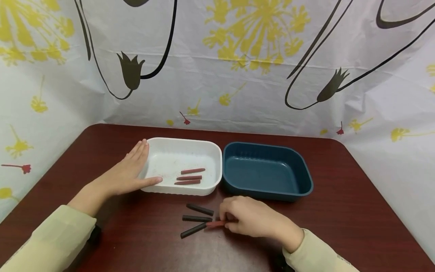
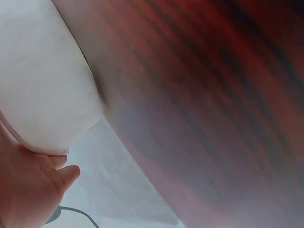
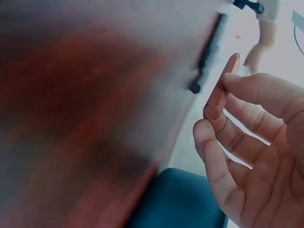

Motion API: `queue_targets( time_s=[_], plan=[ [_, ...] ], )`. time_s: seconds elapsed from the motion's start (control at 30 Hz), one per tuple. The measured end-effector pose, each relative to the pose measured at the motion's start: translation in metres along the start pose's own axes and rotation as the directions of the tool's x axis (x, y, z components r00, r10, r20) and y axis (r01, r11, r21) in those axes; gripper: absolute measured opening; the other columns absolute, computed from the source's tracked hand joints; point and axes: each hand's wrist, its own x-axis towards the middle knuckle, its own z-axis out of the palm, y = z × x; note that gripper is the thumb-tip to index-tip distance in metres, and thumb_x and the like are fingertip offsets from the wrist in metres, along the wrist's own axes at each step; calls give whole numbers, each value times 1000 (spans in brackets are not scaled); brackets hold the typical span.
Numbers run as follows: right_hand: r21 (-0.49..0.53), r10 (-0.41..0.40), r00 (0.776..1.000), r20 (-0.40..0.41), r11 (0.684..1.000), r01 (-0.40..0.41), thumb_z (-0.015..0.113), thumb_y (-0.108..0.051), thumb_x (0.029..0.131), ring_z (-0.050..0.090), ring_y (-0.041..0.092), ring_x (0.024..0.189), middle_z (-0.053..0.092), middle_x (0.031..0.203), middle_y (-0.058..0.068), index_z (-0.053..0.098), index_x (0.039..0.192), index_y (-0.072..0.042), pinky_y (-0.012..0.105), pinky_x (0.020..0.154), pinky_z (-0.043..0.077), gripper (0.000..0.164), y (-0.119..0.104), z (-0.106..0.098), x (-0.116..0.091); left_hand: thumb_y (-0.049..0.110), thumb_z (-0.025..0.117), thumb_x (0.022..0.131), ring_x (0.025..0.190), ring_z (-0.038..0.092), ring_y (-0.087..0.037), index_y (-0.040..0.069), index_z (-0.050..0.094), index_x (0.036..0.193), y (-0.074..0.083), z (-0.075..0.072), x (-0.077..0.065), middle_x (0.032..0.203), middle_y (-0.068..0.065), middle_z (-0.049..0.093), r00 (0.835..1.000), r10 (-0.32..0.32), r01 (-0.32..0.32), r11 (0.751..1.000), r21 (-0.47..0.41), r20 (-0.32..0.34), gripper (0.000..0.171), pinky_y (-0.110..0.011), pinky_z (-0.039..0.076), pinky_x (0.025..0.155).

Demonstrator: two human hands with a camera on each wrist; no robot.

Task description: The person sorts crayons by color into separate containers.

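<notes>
My right hand pinches a red-brown crayon between thumb and fingers, just over the table in front of the blue tray. In the right wrist view the same crayon shows along its length. Three black crayons lie fanned out to the left of that hand. Inside the white tray are three red-brown crayons. My left hand rests against the white tray's left side, fingers straight along the rim and thumb over the front edge.
The blue tray stands right beside the white one on the dark red table. A white sheet with printed flowers hangs behind and along both sides of the table.
</notes>
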Motion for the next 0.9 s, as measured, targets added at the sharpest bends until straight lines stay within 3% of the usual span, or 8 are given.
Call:
queue_targets(
  time_s=[0.27, 0.47, 0.67, 0.9],
  plan=[
    [8, -48, 990, -133, 999, 49, 71, -13, 89, 53, 6, 74, 59, 86, -14, 68, 89, -21, 20, 68, 47, 8, -5, -17, 4, 70, 57, 88, 155, -3, -38, -7, 0, 156, -1, -4, 2, 166, -19, -10, 1000, 9, -9, 1000, 5, -10, 117, -64, 15, 120],
    [59, -49, 982, -183, 996, 61, 71, -13, 91, 57, 12, 74, 60, 88, -11, 68, 93, -19, 20, 65, 48, 7, -5, -26, 14, 70, 56, 88, 155, -4, -38, -6, -1, 156, -2, -4, 5, 166, -17, -11, 1000, 14, -14, 1000, 0, -2, 117, -64, 15, 120],
    [72, -80, 967, -242, 992, 100, 69, -12, 92, 52, 6, 71, 60, 85, -9, 69, 97, -18, 21, 63, 48, 7, -2, -30, 28, 72, 54, 88, 155, -2, -39, -6, 1, 156, -1, -4, 8, 167, -18, -9, 1000, 15, -15, 1000, 22, 11, 117, -64, 16, 120],
    [112, -76, 955, -286, 987, 113, 67, -11, 93, 56, 10, 73, 64, 87, -4, 69, 101, -14, 22, 63, 50, 9, -3, -36, 54, 73, 54, 87, 155, -2, -39, -7, 2, 156, -2, -3, 8, 166, -19, -8, 1000, 8, -9, 1000, 27, 17, 117, -64, 15, 120]
  ],
)
